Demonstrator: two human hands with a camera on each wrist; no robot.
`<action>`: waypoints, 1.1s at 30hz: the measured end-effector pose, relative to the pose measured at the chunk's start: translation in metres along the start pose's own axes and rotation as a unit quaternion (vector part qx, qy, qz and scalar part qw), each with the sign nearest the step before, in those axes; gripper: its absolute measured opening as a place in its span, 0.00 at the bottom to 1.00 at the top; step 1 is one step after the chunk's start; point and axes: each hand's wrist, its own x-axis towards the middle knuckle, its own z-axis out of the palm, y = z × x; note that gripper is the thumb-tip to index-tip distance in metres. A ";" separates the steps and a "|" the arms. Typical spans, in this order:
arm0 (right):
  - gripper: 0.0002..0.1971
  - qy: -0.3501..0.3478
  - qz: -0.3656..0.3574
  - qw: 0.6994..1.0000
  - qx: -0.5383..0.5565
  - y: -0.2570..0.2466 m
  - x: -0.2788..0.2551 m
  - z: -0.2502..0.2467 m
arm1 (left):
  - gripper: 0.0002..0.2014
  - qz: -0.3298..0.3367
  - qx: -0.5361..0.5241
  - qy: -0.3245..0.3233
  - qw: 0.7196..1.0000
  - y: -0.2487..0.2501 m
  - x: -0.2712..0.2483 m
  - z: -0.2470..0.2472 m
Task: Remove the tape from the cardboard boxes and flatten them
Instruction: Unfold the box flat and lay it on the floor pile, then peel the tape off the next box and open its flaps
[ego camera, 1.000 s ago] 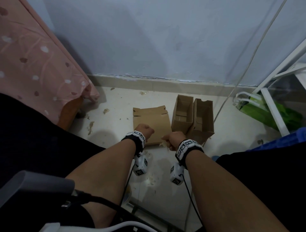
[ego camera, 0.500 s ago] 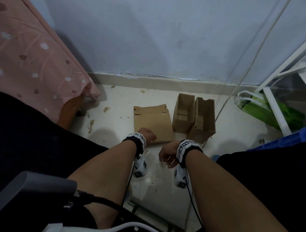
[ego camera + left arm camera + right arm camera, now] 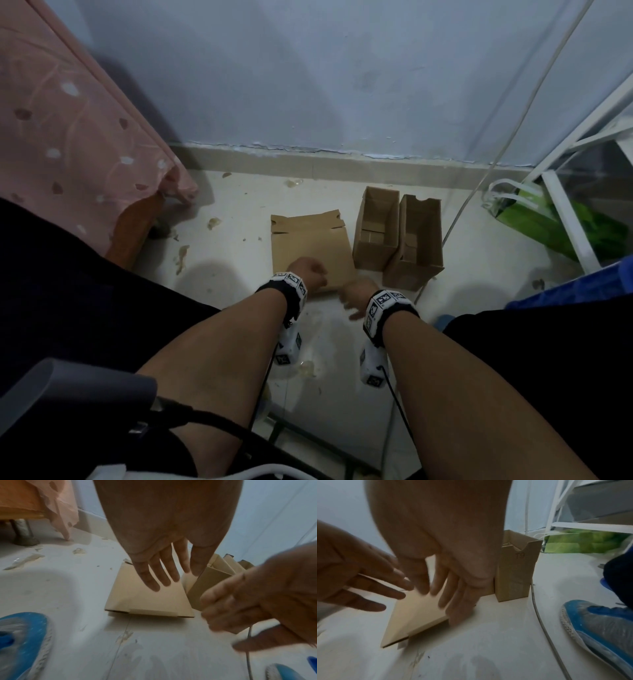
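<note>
A flattened cardboard box [image 3: 308,240] lies on the white floor. My left hand [image 3: 308,272] hovers over its near half, fingers [image 3: 161,574] straight and spread, holding nothing. My right hand [image 3: 354,296] is at the box's near right corner; in the right wrist view its fingers [image 3: 458,601] point down, with the tips at the cardboard's edge [image 3: 419,615]. I cannot see anything held in it. Two upright open boxes [image 3: 376,229] [image 3: 419,240] stand side by side just right of the flat one. The nearer one [image 3: 517,572] carries a strip of clear tape.
A pink bedcover [image 3: 68,137] and a wooden leg [image 3: 133,229] are on the left, a wall behind. A white cable [image 3: 455,219], a green bag [image 3: 534,219] and a white rack [image 3: 568,219] lie to the right. Tape scraps [image 3: 181,257] litter the floor. Blue shoes [image 3: 22,642] [image 3: 599,628] flank my hands.
My right hand drew back toward me, then came forward again to the flat box's near right corner. My left hand has stayed over the flat box.
</note>
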 end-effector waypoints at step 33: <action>0.18 0.417 -0.047 0.902 -0.102 0.073 0.038 -0.056 | 0.35 0.221 0.287 0.019 0.932 0.092 0.072 0.075</action>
